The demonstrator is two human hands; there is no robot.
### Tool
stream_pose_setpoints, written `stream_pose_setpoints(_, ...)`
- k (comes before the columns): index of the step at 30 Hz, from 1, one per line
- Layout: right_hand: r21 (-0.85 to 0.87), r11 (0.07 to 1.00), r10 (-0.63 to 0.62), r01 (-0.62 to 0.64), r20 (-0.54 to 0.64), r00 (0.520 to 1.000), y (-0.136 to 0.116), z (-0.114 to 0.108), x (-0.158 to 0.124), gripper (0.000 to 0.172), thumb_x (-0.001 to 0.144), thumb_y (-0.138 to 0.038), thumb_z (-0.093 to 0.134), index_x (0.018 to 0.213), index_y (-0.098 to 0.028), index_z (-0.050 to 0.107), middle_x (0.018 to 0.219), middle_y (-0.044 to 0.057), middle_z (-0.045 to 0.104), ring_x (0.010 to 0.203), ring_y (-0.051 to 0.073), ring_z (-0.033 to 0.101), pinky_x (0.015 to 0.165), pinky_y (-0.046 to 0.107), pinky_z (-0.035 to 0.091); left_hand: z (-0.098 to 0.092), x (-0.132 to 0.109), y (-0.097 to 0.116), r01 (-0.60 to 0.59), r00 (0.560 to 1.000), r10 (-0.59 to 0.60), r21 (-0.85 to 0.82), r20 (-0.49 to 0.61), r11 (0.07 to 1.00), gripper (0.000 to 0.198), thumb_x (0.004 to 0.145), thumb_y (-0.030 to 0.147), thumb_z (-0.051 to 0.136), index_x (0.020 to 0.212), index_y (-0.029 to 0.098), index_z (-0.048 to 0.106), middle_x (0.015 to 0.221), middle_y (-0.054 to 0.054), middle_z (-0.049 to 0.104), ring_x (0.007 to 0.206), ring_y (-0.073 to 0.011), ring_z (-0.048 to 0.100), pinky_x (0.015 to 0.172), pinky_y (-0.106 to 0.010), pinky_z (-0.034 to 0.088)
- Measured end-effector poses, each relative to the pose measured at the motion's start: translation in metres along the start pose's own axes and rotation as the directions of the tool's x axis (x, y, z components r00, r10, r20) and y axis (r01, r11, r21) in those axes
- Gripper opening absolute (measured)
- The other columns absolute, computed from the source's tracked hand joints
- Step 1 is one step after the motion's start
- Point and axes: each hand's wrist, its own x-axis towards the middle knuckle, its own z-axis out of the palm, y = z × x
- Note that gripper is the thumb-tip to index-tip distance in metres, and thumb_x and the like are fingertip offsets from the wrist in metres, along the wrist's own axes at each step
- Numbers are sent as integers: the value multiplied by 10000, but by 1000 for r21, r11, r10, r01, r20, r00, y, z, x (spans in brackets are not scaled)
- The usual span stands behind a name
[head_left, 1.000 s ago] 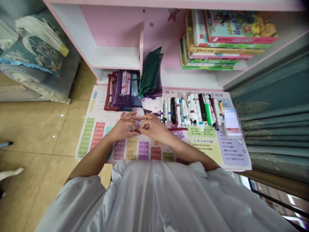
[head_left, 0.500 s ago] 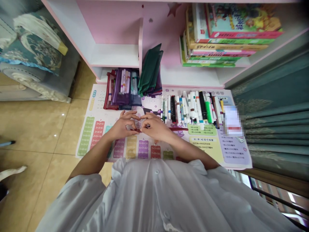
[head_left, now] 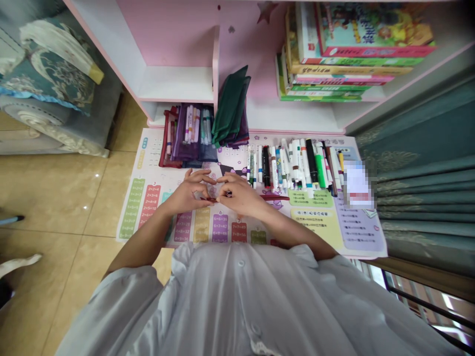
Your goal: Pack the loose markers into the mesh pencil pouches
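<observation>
Both my hands meet above a printed multiplication-table mat (head_left: pixel 218 230) on the floor. My left hand (head_left: pixel 188 193) and my right hand (head_left: pixel 240 195) pinch a thin dark red pen (head_left: pixel 274 198) between their fingertips. Its middle is hidden by my right hand, and its far end reaches out to the right over the mat. Just beyond my fingers lies a row of several felt-tip markers (head_left: pixel 293 165). Mesh pencil pouches (head_left: pixel 189 136) stand to the upper left of my hands.
A folded dark green cloth pouch (head_left: pixel 230 109) sits beside the pink-and-white shelf (head_left: pixel 178 84), with stacked books (head_left: pixel 352 64) further right. A teal curtain (head_left: pixel 419 198) hangs right, a sofa (head_left: pixel 48 74) stands upper left, and beige floor tiles (head_left: pixel 55 198) spread left.
My hands stay almost still on the pen. The whole scene has shifted slightly upward in view as my head tipped down.
</observation>
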Motion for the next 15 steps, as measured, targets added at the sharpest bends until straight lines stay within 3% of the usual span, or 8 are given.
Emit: stream_pose_setpoints(15, -27, 1000, -5, 6, 25, 1000, 2, -2, -2, 194, 806, -169, 658, 625, -228, 698, 1293, 55, 678, 1356, 316, 500, 1138, 583, 353, -1, 0, 2, 18, 1000, -18, -9, 18, 1000, 304, 745, 474, 789, 640, 219, 664, 1217, -43, 701, 1419, -289, 418, 1228, -533, 68)
